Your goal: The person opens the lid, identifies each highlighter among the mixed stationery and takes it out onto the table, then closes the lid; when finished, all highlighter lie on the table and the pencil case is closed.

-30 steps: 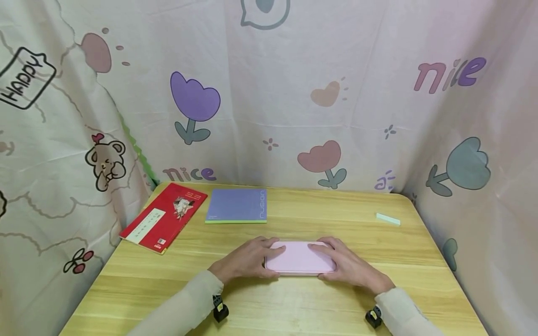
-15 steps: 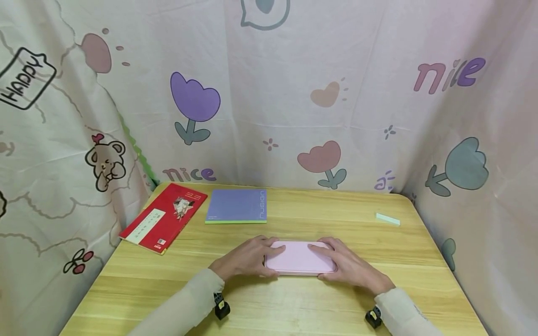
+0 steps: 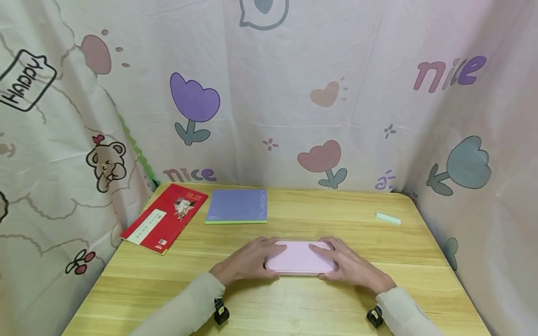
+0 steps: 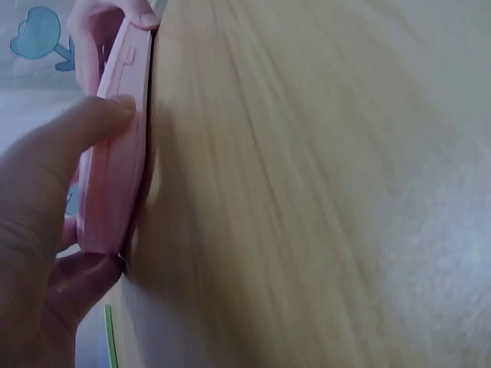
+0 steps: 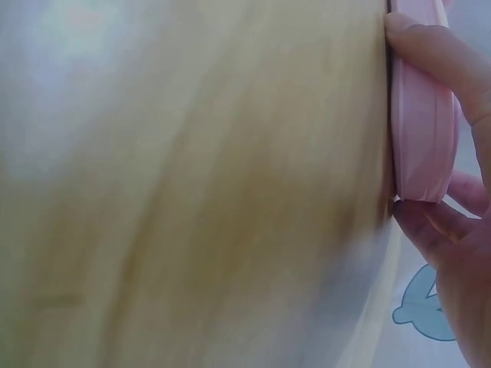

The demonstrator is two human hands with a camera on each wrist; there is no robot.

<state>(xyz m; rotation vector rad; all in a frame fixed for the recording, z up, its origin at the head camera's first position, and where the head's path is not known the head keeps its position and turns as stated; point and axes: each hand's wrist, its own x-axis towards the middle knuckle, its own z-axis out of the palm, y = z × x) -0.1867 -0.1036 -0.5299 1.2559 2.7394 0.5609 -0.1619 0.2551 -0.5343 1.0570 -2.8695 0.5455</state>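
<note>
A pink pencil case [image 3: 300, 259], lidded and with rounded corners, lies closed on the table in front of the person. My left hand [image 3: 250, 259] grips its left end, thumb along the front side and index finger over the lid. At the opposite end my right hand [image 3: 350, 263] holds it the same way. Seen from the left wrist, the case [image 4: 115, 184] shows its front side with a small latch, close against the tabletop. The right wrist view has the right thumb on the front of the case [image 5: 422, 138] and other fingers around the end. Its inside is hidden.
On the wooden table [image 3: 302, 308], a red book [image 3: 168, 219] lies at an angle at the back left. Beside it is a purple notebook [image 3: 236, 205] with a green edge. A small pale green strip [image 3: 388, 219] lies back right. Patterned curtains [image 3: 269, 93] enclose the table's back and sides.
</note>
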